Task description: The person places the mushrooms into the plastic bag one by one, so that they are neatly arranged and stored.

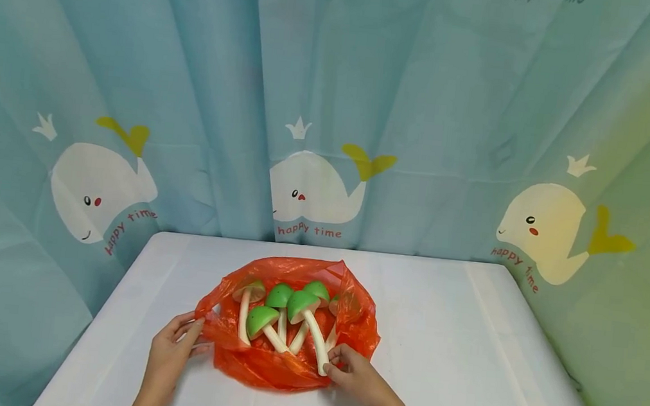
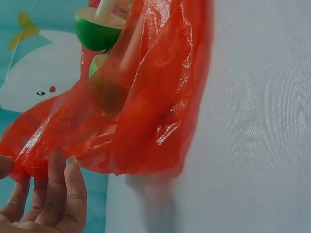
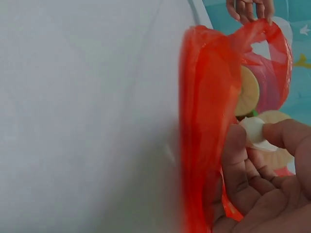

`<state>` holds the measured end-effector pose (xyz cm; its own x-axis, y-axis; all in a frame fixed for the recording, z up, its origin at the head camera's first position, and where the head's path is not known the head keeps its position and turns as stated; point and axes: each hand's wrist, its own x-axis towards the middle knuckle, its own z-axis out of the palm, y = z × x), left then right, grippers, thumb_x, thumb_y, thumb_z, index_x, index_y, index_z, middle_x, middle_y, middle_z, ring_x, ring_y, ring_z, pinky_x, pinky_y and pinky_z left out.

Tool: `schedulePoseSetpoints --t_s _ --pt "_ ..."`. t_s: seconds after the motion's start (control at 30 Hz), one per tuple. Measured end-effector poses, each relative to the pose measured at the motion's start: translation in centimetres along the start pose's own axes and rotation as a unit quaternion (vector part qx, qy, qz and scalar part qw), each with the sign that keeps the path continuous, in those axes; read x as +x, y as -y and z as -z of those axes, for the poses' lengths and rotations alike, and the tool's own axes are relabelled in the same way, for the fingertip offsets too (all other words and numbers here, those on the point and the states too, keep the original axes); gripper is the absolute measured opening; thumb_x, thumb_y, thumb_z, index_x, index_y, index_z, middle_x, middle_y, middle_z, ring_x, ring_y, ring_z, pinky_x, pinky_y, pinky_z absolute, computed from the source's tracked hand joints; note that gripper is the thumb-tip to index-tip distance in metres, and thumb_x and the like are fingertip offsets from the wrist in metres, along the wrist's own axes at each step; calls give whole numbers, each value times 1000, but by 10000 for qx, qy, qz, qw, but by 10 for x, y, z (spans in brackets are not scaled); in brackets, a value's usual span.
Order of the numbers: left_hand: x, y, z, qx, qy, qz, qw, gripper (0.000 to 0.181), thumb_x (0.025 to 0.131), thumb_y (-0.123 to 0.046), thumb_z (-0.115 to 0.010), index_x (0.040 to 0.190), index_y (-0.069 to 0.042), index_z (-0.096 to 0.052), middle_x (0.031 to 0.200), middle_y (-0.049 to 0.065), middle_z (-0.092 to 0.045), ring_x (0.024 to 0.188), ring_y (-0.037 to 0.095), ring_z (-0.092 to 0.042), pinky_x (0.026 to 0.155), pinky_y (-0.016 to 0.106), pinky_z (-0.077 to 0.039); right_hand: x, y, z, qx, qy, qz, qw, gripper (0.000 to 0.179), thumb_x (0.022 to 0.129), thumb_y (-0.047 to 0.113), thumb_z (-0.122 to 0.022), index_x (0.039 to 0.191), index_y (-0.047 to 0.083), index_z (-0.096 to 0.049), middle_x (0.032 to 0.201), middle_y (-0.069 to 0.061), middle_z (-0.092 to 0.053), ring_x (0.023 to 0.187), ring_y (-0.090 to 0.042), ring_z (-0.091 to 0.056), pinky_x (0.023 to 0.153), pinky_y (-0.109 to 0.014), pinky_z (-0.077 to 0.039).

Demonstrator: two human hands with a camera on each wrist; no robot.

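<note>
A red plastic bag (image 1: 263,375) lies on the table with its mouth spread, holding several toy mushrooms with green caps and white stems. At the bag's left side my left hand (image 1: 169,350) pinches the edge of the plastic; the left wrist view shows thumb and fingers on that thin red film (image 2: 165,97). My right hand (image 1: 358,380) pinches the stem's lower end of the nearest mushroom (image 1: 316,339) at the bag's front right rim. In the right wrist view the pale stem end (image 3: 253,130) sits between thumb and forefinger, most of the mushroom hidden.
Under the bag is a white table (image 1: 446,342), its surface reaching out on both sides. Behind and beside it hangs a light blue curtain (image 1: 456,98) printed with white whales. Other mushrooms (image 1: 262,322) lie close together inside the bag, stems toward me.
</note>
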<state>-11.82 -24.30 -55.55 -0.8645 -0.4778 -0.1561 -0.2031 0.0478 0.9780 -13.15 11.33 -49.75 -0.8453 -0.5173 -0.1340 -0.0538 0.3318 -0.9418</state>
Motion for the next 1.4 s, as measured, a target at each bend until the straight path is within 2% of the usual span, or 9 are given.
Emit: schedulePoseSetpoints --t_s 0.27,0.47,0.6,0.9,1.23,1.3,1.4 --pt "2 3 1 15 -110 4 9999 54 83 -51 -66 122 -14 -56 110 12 -61 78 23 -68 64 31 -57 2 4 -3 -114 -159 -52 9998 19 92 16 -61 102 1 -54 84 -3 -54 61 -13 -52 51 -21 -46" --pt "0 2 1 109 -106 -30 9999 53 85 -50 -65 123 -14 -55 109 12 -61 79 22 -68 64 31 -57 5 2 -3 -645 -151 -98 9978 16 89 14 -65 96 4 -55 70 2 -56 55 -9 -48 47 -18 -41" --pt "0 2 1 28 -91 -104 9999 49 85 -48 -65 121 -15 -56 107 11 -62 78 23 -68 63 32 -57 4 3 -6 -969 -138 -163 9951 16 84 15 -68 89 6 -57 71 4 -56 58 -8 -49 48 -19 -42" --pt "3 2 -5 -46 94 -93 9999 53 84 -49 -65 122 -14 -55 107 12 -63 78 24 -68 65 32 -57 3 -1 -10 -1560 -555 -39 9862 19 77 14 -75 80 6 -58 68 6 -55 59 -4 -48 48 -18 -44" --pt "2 3 -8 204 87 26 9998 57 80 -51 -70 121 -14 -56 109 11 -60 78 24 -67 64 30 -57 1 -5 -11 -1563 -647 20 9856 20 80 17 -75 83 7 -57 68 7 -55 58 -3 -47 48 -18 -44" --pt "-2 -1 -8 270 106 -3 9996 62 78 -53 -70 122 -12 -55 114 10 -55 77 22 -67 64 28 -57 -1 -4 -11 -1549 -749 170 9849 19 81 16 -73 85 6 -57 69 7 -54 58 -3 -46 49 -18 -43" --pt "-15 -20 -6 619 231 82 9978 72 77 -61 -66 127 -11 -51 120 10 -49 76 19 -66 62 24 -56 -3 1 -9 -1546 -1073 474 9810 15 85 15 -69 88 6 -58 71 7 -53 62 -4 -47 53 -18 -44"
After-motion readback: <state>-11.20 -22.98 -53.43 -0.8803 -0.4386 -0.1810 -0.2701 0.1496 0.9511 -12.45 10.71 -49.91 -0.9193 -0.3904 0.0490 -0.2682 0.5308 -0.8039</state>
